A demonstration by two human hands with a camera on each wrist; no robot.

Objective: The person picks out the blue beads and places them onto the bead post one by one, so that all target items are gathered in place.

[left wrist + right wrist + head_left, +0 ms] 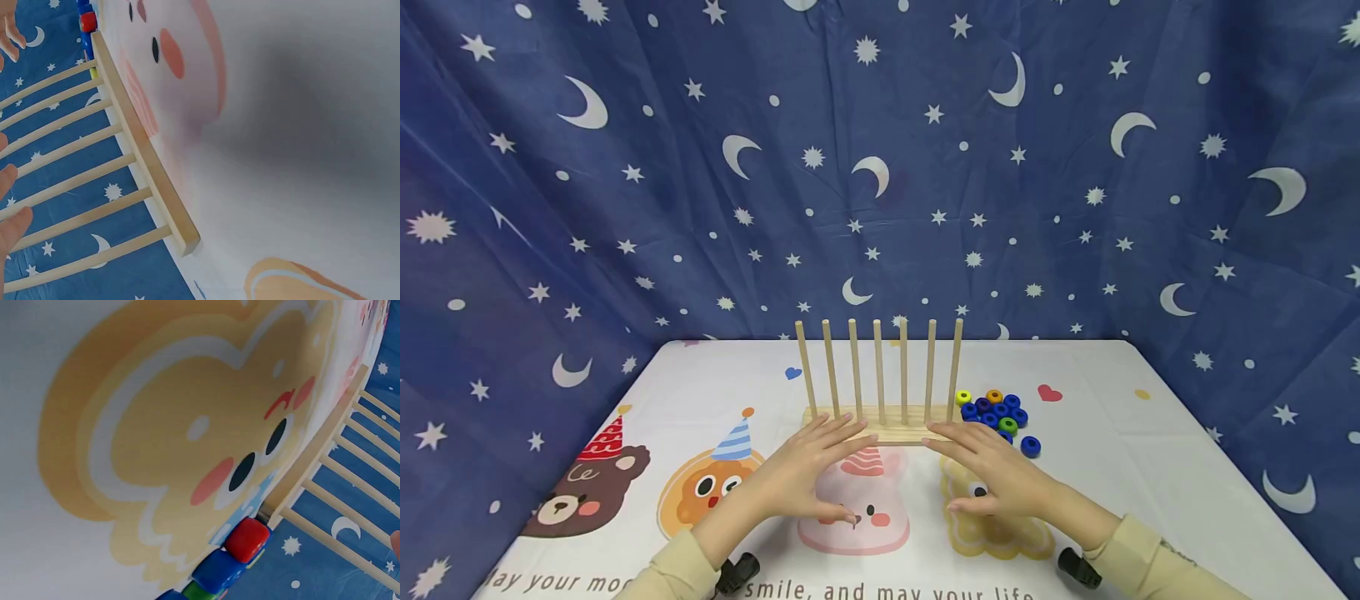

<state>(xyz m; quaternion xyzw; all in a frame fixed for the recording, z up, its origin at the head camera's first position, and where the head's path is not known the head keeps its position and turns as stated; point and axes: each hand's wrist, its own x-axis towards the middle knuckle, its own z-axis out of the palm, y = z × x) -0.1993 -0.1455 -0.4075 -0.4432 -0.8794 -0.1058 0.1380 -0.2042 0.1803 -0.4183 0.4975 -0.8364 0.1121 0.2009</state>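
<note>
A wooden stand (pixel 895 434) with several upright bare pegs (pixel 878 375) stands in the middle of the table. My left hand (pixel 805 468) is over the table at its near left side, fingers spread and thumb apart. At the near right side my right hand (pixel 1000 473) is held likewise, palm down with fingers extended. Neither hand holds anything; whether the fingertips touch the base, I cannot tell. Beside the stand's right end lies a group of beads, mostly blue (pixel 1031 447), with a yellow bead (pixel 963 398), an orange bead (pixel 994 396) and a green bead (pixel 1008 426). A red bead (pixel 247 540) shows in the right wrist view.
The white tablecloth (pixel 1090 400) carries printed cartoon figures, such as a bear (pixel 595 492), and lettering. A blue curtain (pixel 880 167) with moons and stars hangs behind and at both sides. Black devices (pixel 1078 568) sit at both wrists.
</note>
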